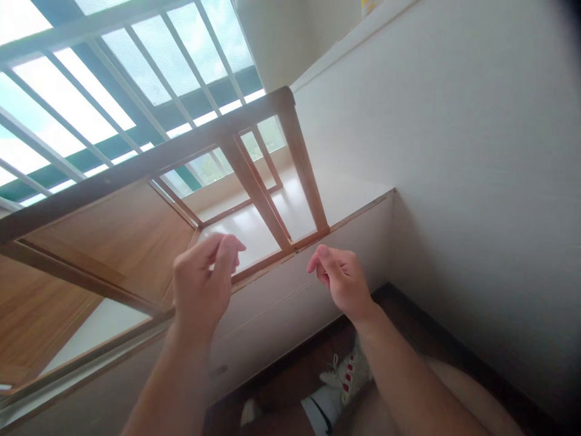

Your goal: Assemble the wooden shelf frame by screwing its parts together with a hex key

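My left hand point(204, 281) is raised in front of a wooden window frame point(254, 181), fingers curled with thumb and fingertips drawn together, close to the frame's lower rail; nothing shows in it. My right hand point(340, 278) hovers just right of the frame's lower corner, fingers loosely curled with the tips near each other, holding nothing visible. Neither hand clearly touches the wood. The brown frame stands on a white ledge point(345, 200) and has slim upright bars and a solid wooden panel point(113, 236) at its left.
Behind the frame are frosted panes with white metal bars point(118, 79). A white wall point(476, 181) fills the right side. Below the ledge is a white cabinet face point(290, 303), a dark floor, and my own leg with a white sock and a slipper point(345, 375).
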`<state>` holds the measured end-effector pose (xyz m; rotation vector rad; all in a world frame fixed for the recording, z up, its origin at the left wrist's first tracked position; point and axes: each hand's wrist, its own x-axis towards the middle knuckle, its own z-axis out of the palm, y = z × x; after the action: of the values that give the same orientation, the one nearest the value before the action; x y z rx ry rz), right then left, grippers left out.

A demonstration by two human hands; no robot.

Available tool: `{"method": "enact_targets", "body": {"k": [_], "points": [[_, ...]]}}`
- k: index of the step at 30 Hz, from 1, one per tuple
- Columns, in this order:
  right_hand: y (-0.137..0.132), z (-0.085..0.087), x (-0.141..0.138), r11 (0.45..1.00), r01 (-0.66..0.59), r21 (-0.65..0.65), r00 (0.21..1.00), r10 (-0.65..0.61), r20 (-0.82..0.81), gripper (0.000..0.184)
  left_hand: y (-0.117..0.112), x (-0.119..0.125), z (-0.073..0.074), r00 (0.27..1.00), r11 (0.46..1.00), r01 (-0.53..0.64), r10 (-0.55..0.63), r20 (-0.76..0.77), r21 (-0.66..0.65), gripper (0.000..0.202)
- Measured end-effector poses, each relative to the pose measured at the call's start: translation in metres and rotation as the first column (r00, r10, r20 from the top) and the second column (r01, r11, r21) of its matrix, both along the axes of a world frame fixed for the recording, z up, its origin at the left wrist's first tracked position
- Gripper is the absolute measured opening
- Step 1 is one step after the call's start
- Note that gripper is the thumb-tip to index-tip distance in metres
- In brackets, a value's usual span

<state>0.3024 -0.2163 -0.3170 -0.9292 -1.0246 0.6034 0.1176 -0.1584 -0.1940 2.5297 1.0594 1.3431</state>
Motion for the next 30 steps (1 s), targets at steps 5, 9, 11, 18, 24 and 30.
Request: {"method": "enact_targets", "body": {"k": [5, 9, 11, 18, 24, 30], "points": [[-0.012, -0.007, -0.045, 0.952, -0.158, 0.263, 0.931, 0.232, -0.280, 0.046, -0.044, -0.032, -0.098, 0.978, 0.957, 0.186, -0.158, 0.136, -0.222, 0.013], [-0.009, -0.017, -0.079, 0.899, -0.339, 0.278, 0.809, 0.429, -0.402, 0.037, -0.041, -0.036, -0.163, 0.963, 0.820, 0.264, -0.250, 0.098, -0.508, 0.015], [-0.006, -0.021, -0.087, 0.892, -0.385, 0.238, 0.766, 0.452, -0.457, 0.032, -0.037, -0.034, -0.175, 0.958, 0.788, 0.287, -0.242, 0.154, -0.546, 0.019], [0.001, -0.027, -0.094, 0.898, -0.383, 0.215, 0.726, 0.437, -0.531, 0.024, -0.027, -0.025, -0.186, 0.881, 0.597, 0.455, -0.193, 0.433, -0.660, 0.022], [-0.005, -0.031, -0.104, 0.961, -0.271, 0.063, 0.873, 0.273, -0.404, 0.015, -0.030, -0.022, -0.195, 0.839, 0.597, 0.514, -0.198, 0.507, -0.616, 0.026], [-0.004, -0.019, -0.095, 0.917, -0.389, -0.092, 0.868, 0.332, -0.369, 0.030, -0.033, -0.024, -0.191, 0.852, 0.609, 0.456, -0.088, 0.516, -0.649, 0.018]]}}
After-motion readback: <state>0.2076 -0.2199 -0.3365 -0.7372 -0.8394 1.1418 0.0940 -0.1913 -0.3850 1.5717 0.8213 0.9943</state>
